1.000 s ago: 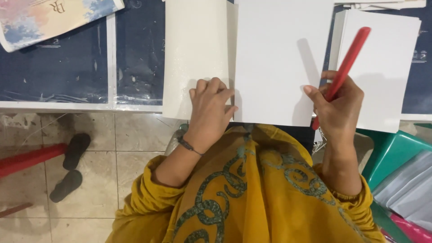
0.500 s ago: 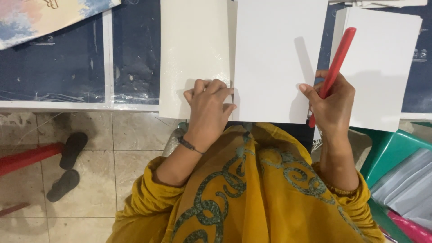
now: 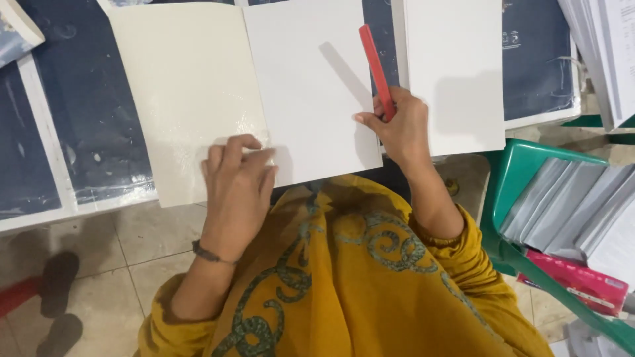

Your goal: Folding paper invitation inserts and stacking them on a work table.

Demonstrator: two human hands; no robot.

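An open blank booklet lies on the dark blue table: a cream glossy cover (image 3: 185, 92) on the left and a white page (image 3: 307, 86) on the right. My left hand (image 3: 237, 185) rests with its fingers curled on the lower edge of the booklet, at the fold between cover and page. My right hand (image 3: 397, 127) grips a red flat stick (image 3: 376, 63) that slants up over the white page's right edge. Another white stack of sheets (image 3: 456, 73) lies just right of that hand.
A green plastic chair (image 3: 522, 198) at the right holds stacked white booklets and a pink packet (image 3: 575, 281). More paper stacks sit at the top right (image 3: 602, 53). Dark sandals (image 3: 59, 284) lie on the tiled floor at lower left. A printed sheet (image 3: 16, 30) pokes in top left.
The view has shifted, so the booklet sits lower and more central. My right hand with the red stick has moved left, nearer the white page's edge. My left hand stays on the fold.
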